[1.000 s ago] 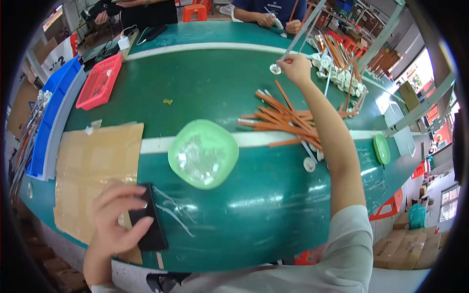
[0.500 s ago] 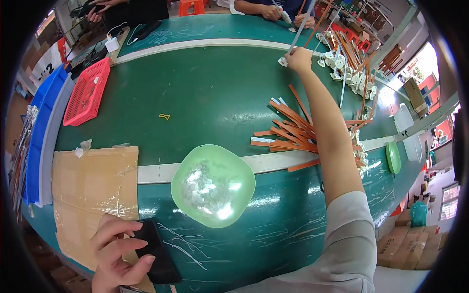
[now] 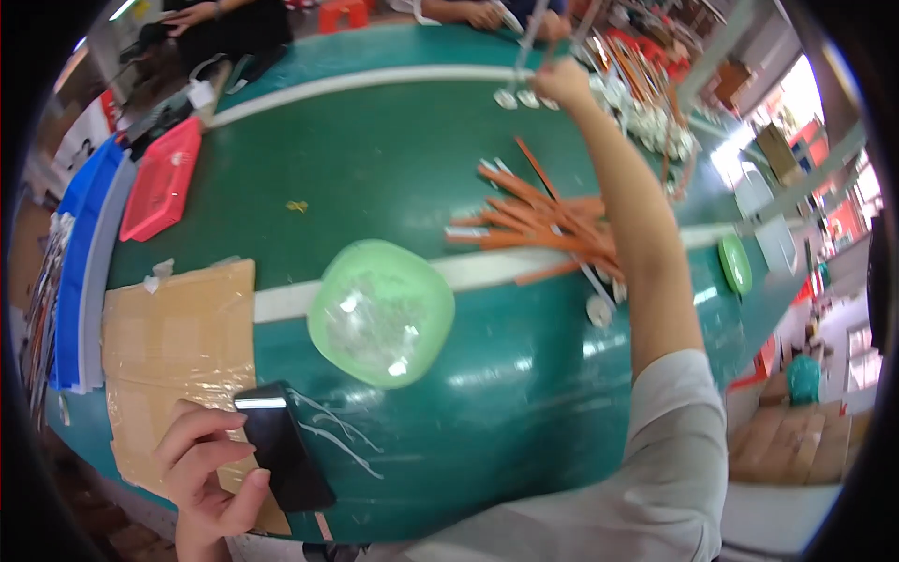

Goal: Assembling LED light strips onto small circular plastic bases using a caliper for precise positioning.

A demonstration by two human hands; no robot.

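Left hand (image 3: 201, 464) fingers (image 3: 192, 426) curl around a black phone (image 3: 281, 454) at the desk's (image 3: 375, 159) near edge; right hand (image 3: 562, 80), stretched far across, closes on a thin rod (image 3: 529, 28) above small white discs (image 3: 520, 96). Orange sticks (image 3: 538, 225) lie heaped and a green bowl (image 3: 379, 311) sits mid-desk, suggesting sorting remains unfinished.

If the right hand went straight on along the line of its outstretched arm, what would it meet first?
The right hand already reaches the far edge of the green table, by small white round parts. Straight on, it would probably meet another person's hands across the table first, though depth is unclear.
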